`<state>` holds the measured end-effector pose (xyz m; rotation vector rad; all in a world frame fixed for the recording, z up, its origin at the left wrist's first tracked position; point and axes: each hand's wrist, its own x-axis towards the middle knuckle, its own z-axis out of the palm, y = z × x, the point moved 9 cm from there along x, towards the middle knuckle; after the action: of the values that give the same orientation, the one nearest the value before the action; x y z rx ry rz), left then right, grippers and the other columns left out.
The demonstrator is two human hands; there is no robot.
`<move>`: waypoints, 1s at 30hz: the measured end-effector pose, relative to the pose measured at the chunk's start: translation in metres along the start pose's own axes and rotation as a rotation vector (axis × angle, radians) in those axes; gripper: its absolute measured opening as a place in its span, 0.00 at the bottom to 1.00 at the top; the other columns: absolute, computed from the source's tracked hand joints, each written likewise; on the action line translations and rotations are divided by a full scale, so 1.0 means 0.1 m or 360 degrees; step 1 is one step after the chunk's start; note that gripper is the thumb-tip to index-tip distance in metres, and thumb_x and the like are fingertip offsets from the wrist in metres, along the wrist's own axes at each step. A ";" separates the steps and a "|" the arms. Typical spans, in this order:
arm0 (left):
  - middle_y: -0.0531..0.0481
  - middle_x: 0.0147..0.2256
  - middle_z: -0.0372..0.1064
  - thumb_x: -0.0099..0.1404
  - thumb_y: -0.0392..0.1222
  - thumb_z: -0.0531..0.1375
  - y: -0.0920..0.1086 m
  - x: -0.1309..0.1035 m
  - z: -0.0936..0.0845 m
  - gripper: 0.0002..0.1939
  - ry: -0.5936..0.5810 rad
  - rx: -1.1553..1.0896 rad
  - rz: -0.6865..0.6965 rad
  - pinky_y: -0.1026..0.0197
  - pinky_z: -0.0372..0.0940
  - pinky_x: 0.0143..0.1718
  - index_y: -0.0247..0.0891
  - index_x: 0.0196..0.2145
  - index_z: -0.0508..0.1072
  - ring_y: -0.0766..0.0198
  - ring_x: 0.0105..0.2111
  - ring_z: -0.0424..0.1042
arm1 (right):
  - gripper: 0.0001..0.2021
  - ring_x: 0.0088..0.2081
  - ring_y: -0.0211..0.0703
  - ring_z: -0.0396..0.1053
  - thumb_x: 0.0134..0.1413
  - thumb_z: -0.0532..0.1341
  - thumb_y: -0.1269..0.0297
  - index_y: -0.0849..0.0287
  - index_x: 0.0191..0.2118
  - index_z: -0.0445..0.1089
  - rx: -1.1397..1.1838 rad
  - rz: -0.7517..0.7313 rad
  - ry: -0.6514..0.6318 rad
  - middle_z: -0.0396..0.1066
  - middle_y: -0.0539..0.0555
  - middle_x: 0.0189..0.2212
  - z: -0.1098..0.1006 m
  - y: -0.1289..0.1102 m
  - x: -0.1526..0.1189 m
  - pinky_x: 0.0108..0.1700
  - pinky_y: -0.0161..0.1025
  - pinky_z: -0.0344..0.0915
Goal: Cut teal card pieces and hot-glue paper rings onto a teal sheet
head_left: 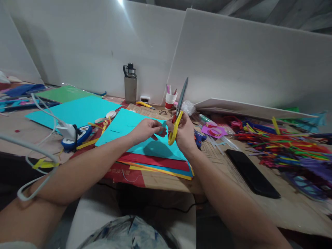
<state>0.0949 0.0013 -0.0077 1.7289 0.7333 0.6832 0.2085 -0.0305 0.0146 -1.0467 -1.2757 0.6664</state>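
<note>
My right hand [184, 128] is closed round the yellow handles of a pair of scissors [183, 95], whose blades point up and away from me. Between the fingertips of my left hand [148, 129] is a small piece of turquoise paper [164, 127], and the fingers of my right hand come close to it or touch it. Both hands are above a large turquoise paper sheet [127, 121], which lies on a stack of red, blue and yellow sheets. A few dark slits or marks show on the turquoise sheet, and a hand's shadow falls on it.
A bottle [130, 84] and a paper cup [170, 100] with pens stand at the back. A yellow cutter [145, 104] lies near them. To the right are a black phone [251, 173] and a heap of coloured strips [290, 145]. A power strip [77, 138] with white cables sits left.
</note>
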 end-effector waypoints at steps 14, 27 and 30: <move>0.45 0.30 0.75 0.56 0.47 0.65 -0.07 0.03 -0.07 0.14 0.0243 -0.0416 -0.0017 0.68 0.63 0.20 0.32 0.33 0.73 0.62 0.31 0.76 | 0.29 0.32 0.40 0.67 0.47 0.64 0.50 0.52 0.52 0.55 0.0035 0.0038 -0.0006 0.65 0.51 0.34 0.06 0.04 -0.03 0.32 0.38 0.68; 0.44 0.30 0.76 0.56 0.46 0.63 0.05 0.08 -0.67 0.12 0.0236 -0.0103 -0.0004 0.68 0.54 0.20 0.34 0.31 0.73 0.67 0.27 0.72 | 0.21 0.26 0.34 0.60 0.52 0.59 0.45 0.56 0.45 0.66 -0.0442 0.0279 -0.0663 0.63 0.49 0.28 0.13 0.12 -0.05 0.27 0.33 0.61; 0.44 0.29 0.76 0.55 0.46 0.62 0.09 0.08 -0.76 0.11 0.0260 -0.0002 0.0017 0.67 0.51 0.20 0.34 0.31 0.76 0.68 0.25 0.69 | 0.23 0.22 0.31 0.58 0.52 0.60 0.44 0.57 0.46 0.66 -0.0392 0.0388 -0.0752 0.61 0.47 0.24 0.15 0.16 -0.09 0.22 0.30 0.58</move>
<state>0.0439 0.0522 0.0202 1.6906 0.8361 0.8391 0.1945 -0.0275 -0.0044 -1.3084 -1.6841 1.0025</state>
